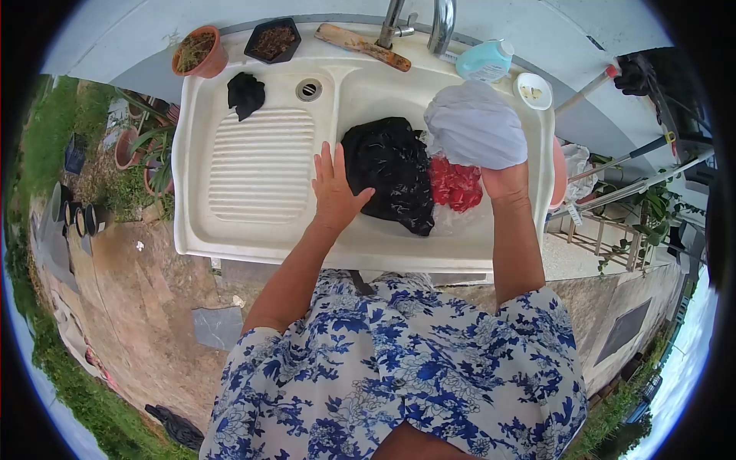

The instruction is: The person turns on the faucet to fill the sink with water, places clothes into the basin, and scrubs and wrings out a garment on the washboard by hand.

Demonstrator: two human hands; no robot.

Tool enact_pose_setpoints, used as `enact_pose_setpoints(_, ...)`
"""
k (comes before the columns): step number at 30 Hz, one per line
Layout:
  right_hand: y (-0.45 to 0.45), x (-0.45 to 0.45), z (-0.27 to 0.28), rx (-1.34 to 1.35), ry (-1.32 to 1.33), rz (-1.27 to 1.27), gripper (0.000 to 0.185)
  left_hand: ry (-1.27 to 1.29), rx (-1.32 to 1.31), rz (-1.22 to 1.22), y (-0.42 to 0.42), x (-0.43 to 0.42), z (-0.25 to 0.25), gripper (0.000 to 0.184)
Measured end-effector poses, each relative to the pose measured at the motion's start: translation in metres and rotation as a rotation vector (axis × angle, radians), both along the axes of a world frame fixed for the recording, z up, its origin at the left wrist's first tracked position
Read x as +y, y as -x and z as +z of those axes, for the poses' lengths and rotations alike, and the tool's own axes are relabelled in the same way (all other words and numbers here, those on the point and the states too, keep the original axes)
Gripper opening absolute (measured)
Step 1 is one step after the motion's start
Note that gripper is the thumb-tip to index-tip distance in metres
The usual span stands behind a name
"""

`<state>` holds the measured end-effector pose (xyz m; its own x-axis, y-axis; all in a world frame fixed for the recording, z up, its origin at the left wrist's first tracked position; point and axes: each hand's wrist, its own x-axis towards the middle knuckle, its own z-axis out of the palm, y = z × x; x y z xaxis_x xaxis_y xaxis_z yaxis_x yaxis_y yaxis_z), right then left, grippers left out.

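My left hand (335, 192) is open, fingers spread, above the ridge between the drainboard and the basin. It holds nothing and is nearest to a wet black cloth (387, 172) in the basin. My right hand (506, 182) holds up a bundled pale white cloth (475, 123) on the basin's right side; most of its fingers are hidden by the cloth. Below the bundle, a crumpled red cloth (456, 184) lies against the black one, with some clear water or plastic around it. A small black cloth (246, 95) rests on the drainboard's upper left.
The white sink (356, 257) has a ribbed drainboard and a drain (309, 90). Along its back stand a clay pot (201, 52), a black pot (273, 40), a wooden piece (363, 46), a faucet (442, 27), a light-blue bottle (486, 61) and a soap dish (533, 92).
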<state>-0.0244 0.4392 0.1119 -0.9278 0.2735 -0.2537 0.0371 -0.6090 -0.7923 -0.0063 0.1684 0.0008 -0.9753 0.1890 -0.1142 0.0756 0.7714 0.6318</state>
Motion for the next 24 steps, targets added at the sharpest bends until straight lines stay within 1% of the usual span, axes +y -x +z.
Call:
enact_pose_setpoints(1, -0.001, -0.012, 0.012, 0.027, 0.072, 0.033, 0.042, -0.123, 0.038, -0.056, 0.015, 0.016, 0.013, 0.110)
enact_pose_setpoints(3, -0.001, -0.044, 0.036, 0.054, 0.126, 0.129, 0.043, -0.297, 0.141, -0.086, 0.041, 0.040, 0.021, 0.116)
enact_pose_setpoints(4, 0.001, -0.059, 0.041, 0.080, 0.161, 0.179, 0.044, -0.281, 0.146, -0.060, 0.058, 0.050, 0.009, 0.116)
enact_pose_setpoints(6, 0.008, -0.099, 0.040, 0.081, 0.201, 0.211, 0.043, -1.294, -0.013, -0.038, 0.085, 0.062, -0.022, 0.098)
enact_pose_setpoints(7, 0.009, -0.120, 0.040, 0.079, 0.228, 0.218, 0.043, -1.290, -0.007, -0.032, 0.084, 0.049, -0.014, 0.098)
enact_pose_setpoints(9, 0.016, -0.151, 0.020, 0.100, 0.249, 0.257, 0.044, -1.399, -0.148, 0.188, 0.075, 0.008, 0.003, 0.073)
enact_pose_setpoints(11, 0.027, -0.175, -0.015, 0.120, 0.470, 0.293, 0.045, -1.493, -0.290, 0.416, 0.067, -0.042, 0.018, 0.048)
enact_pose_setpoints(13, 0.033, -0.167, -0.101, -0.043, -0.392, 0.455, 0.048, -1.347, -0.284, 0.622, 0.059, -0.079, -0.009, 0.060)
enact_pose_setpoints(14, 0.035, -0.163, -0.110, -0.047, -0.386, 0.450, 0.048, -0.572, -0.173, 0.515, 0.054, -0.110, -0.037, 0.070)
enact_pose_setpoints(15, 0.034, -0.153, -0.117, -0.082, -0.858, 0.692, 0.048, 0.192, -0.056, 0.361, 0.048, -0.137, -0.058, 0.080)
enact_pose_setpoints(16, 0.037, -0.149, -0.122, -0.109, -1.337, 0.923, 0.048, 0.323, -0.256, 0.281, 0.047, -0.152, -0.030, 0.088)
enact_pose_setpoints(17, 0.042, -0.147, -0.120, -0.113, -1.331, 0.920, 0.048, 0.452, -0.456, 0.198, 0.046, -0.167, -0.001, 0.097)
enact_pose_setpoints(18, 0.049, -0.146, -0.111, -0.058, -1.362, 0.800, 0.047, 0.219, -0.221, 0.104, 0.048, -0.201, -0.030, 0.089)
enact_pose_setpoints(19, 0.057, -0.141, -0.101, -0.005, -1.390, 0.678, 0.047, 0.222, -0.224, 0.098, 0.059, -0.190, -0.015, 0.089)
enact_pose_setpoints(20, 0.073, -0.150, -0.095, 0.067, -1.236, 0.537, 0.045, -0.056, -0.132, 0.186, 0.072, -0.179, -0.001, 0.084)
enact_pose_setpoints(21, 0.083, -0.168, -0.098, 0.065, -1.237, 0.531, 0.045, -0.336, -0.033, 0.270, 0.084, -0.161, 0.012, 0.079)
enact_pose_setpoints(22, 0.089, -0.194, -0.104, 0.065, -1.283, 0.465, 0.043, -0.134, 0.015, 0.363, 0.090, -0.138, 0.013, 0.067)
enact_pose_setpoints(23, 0.089, -0.211, -0.113, 0.063, -1.326, 0.403, 0.042, -0.132, 0.011, 0.360, 0.088, -0.116, 0.007, 0.067)
enact_pose_setpoints(24, 0.072, -0.226, -0.143, 0.117, -1.601, 0.392, 0.040, 0.035, -0.111, 0.289, 0.083, -0.099, 0.001, 0.063)
